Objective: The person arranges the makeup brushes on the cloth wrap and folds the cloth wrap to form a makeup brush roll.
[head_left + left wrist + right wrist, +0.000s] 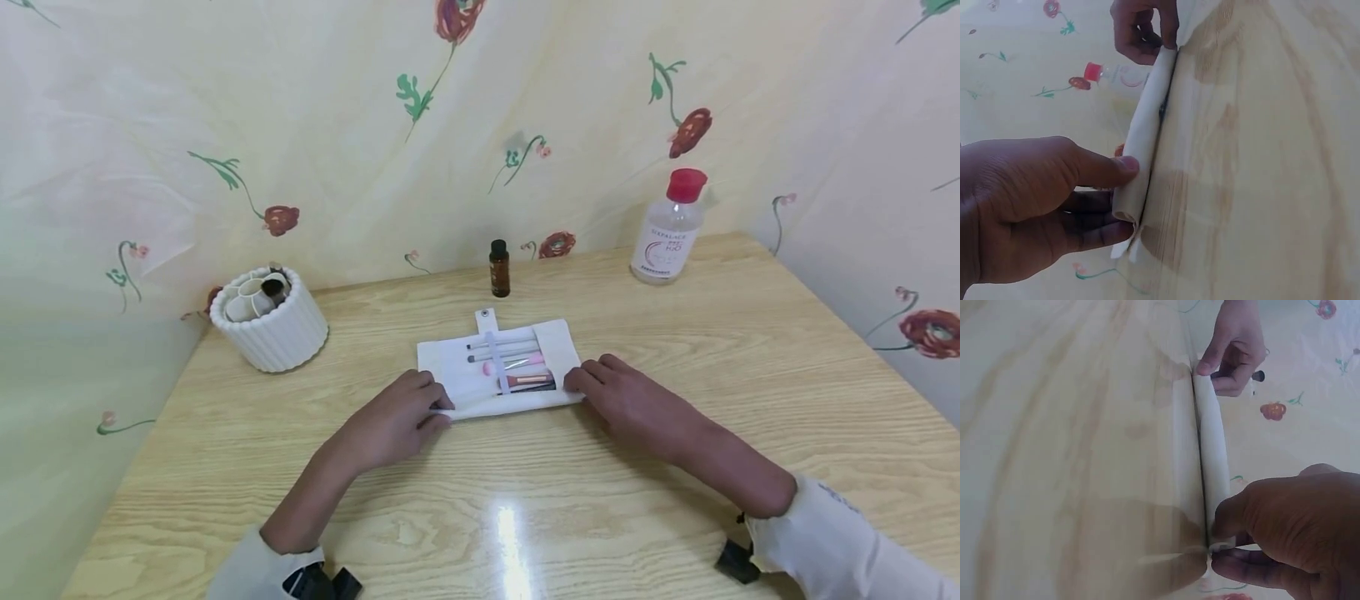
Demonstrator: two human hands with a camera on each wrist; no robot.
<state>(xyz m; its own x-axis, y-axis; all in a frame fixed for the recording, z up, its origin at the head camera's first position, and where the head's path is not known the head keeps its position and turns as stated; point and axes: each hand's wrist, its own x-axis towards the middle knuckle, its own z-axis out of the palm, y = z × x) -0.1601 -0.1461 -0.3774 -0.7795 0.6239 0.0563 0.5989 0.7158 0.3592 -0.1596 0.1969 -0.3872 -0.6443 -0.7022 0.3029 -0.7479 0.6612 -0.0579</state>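
A white makeup brush roll [448, 360] lies on the table with its near edge folded into a tube, also seen as a white roll [1147, 122] in the left wrist view. Several makeup brushes [517, 381], one with a pink handle, sit under a strap inside it. My left hand [401, 418] pinches the near left end of the rolled edge between thumb and fingers. At the near right end, my right hand [633, 406] pinches the same edge, its thumb against the roll in the right wrist view. A snap tab [486, 320] sticks out at the far side.
A ribbed white holder [279, 333] with brushes stands at the back left. Behind the brush roll is a small brown bottle [499, 271] with a black cap. A clear bottle [663, 242] with a red cap stands at the back right, before the flowered wall covering.
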